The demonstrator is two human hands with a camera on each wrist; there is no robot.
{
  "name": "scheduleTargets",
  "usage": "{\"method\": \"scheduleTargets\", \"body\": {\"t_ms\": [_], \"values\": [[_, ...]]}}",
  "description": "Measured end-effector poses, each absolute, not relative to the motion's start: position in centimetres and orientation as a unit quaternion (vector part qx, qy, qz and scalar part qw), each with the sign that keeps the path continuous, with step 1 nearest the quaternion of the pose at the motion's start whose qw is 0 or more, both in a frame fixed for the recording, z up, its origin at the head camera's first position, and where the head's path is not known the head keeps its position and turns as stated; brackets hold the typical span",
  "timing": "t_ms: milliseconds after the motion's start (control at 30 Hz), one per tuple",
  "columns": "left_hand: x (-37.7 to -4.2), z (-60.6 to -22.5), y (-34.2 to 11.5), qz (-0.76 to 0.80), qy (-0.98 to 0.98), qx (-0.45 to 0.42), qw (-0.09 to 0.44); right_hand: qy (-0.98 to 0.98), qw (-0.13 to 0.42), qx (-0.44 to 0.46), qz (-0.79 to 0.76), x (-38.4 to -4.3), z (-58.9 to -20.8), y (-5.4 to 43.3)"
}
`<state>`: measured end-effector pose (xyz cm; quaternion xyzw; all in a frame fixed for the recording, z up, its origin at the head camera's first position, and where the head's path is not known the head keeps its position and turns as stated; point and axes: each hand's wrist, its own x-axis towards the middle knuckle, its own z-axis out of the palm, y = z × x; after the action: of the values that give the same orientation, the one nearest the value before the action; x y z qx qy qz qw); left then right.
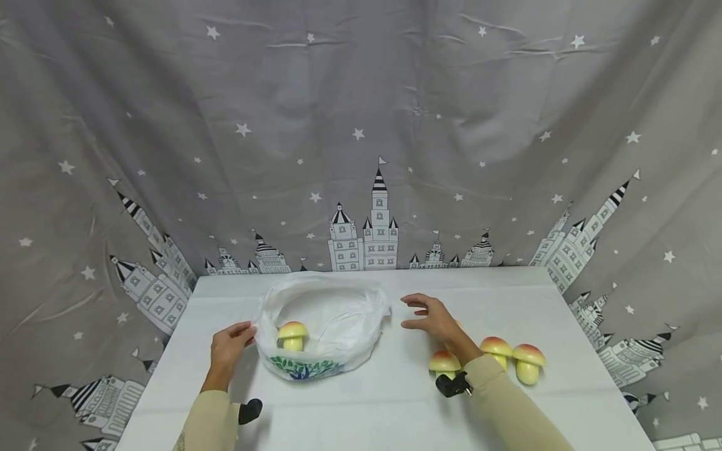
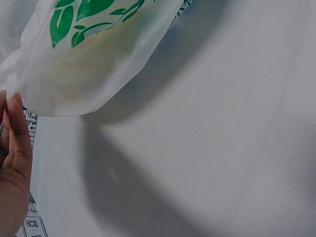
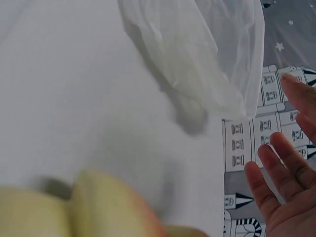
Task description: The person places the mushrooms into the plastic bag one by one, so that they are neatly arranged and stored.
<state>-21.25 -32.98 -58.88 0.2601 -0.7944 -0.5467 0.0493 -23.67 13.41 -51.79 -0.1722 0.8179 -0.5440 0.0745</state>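
Note:
A white plastic bag [image 1: 361, 357] with a green leaf print sits with its mouth spread wide on the table. Inside lies a toy mushroom [image 1: 292, 338] with a yellow stem and an orange-red cap. My left hand [image 1: 228, 344] pinches the bag's left edge between thumb and fingers, as the left wrist view also shows at the plastic [image 2: 74, 84]. To the right of the bag, apart from it, my right hand [image 1: 431, 318] hovers with fingers spread and holds nothing. More mushrooms stand by the right forearm, one of them [image 1: 444, 362] beside the wrist.
Two mushrooms, one [image 1: 496, 348] next to another [image 1: 528, 363], stand right of the right forearm; a further one is mostly hidden behind it. A white cloth covers the table [image 1: 361, 419]. A grey curtain [image 1: 361, 94] with printed castles and stars hangs behind and at both sides.

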Motion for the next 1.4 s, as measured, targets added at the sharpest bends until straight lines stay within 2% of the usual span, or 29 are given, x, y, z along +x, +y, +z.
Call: {"method": "scheduleTargets", "body": {"t_ms": [133,233,433,700,1400], "values": [[-22.6,-62.0,-34.0,-0.531,-0.801,0.271,0.059,0.829,0.051,-0.173,-0.530,-23.5,-52.1,15.2],[-22.9,-62.9,-34.4,-0.525,-0.807,0.263,0.058,0.840,0.040,-0.167,-0.514,-23.4,-52.3,16.5],[-22.7,-62.2,-34.3,-0.516,-0.812,0.268,0.059,0.840,0.055,-0.135,-0.523,-23.0,-52.8,18.6],[-22.5,-61.2,-33.8,-0.535,-0.797,0.272,0.064,0.862,0.036,-0.141,-0.486,-22.7,-53.7,20.3],[-22.5,-62.0,-34.3,-0.517,-0.808,0.276,0.053,0.849,0.097,-0.115,-0.507,-22.6,-55.2,21.3]]}}
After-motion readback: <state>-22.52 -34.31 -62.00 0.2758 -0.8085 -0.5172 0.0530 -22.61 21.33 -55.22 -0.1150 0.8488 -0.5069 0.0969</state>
